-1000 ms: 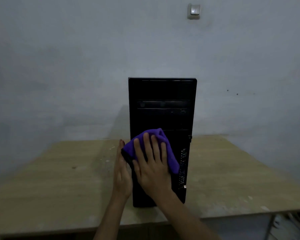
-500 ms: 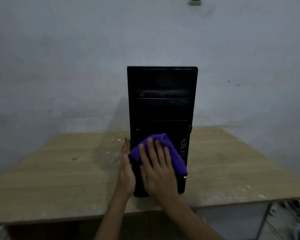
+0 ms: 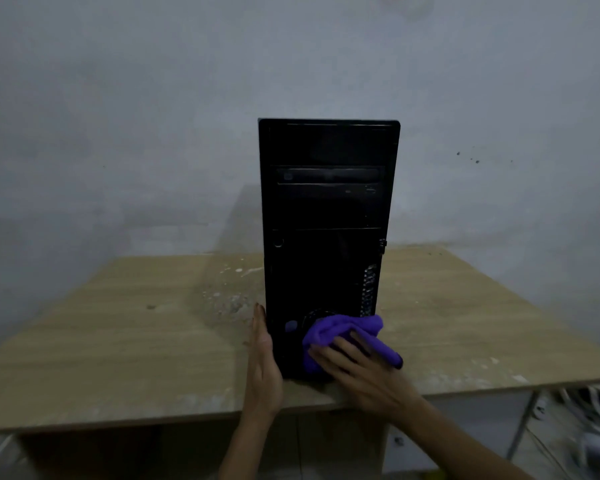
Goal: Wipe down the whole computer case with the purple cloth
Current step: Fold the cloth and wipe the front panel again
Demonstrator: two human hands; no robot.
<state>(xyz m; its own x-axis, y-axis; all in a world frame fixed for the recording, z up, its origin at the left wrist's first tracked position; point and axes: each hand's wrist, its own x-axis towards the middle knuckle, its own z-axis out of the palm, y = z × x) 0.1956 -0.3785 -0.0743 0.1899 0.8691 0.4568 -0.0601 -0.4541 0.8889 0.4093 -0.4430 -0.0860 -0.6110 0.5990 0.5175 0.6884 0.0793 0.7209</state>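
Low on case [image 3: 326, 209] front, cloth [image 3: 340, 330] under R hand [image 3: 364, 372]

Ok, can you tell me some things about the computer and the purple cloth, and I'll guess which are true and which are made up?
1. The computer case stands upright on the wooden table. True.
2. The purple cloth is up at the very top of the case. False: it is low down on the front, near the bottom.
3. The right hand presses the cloth against the case. True.
4. The left hand is holding a spray bottle. False: it holds nothing and lies flat against the case's left side.
5. The case is white. False: it is black.
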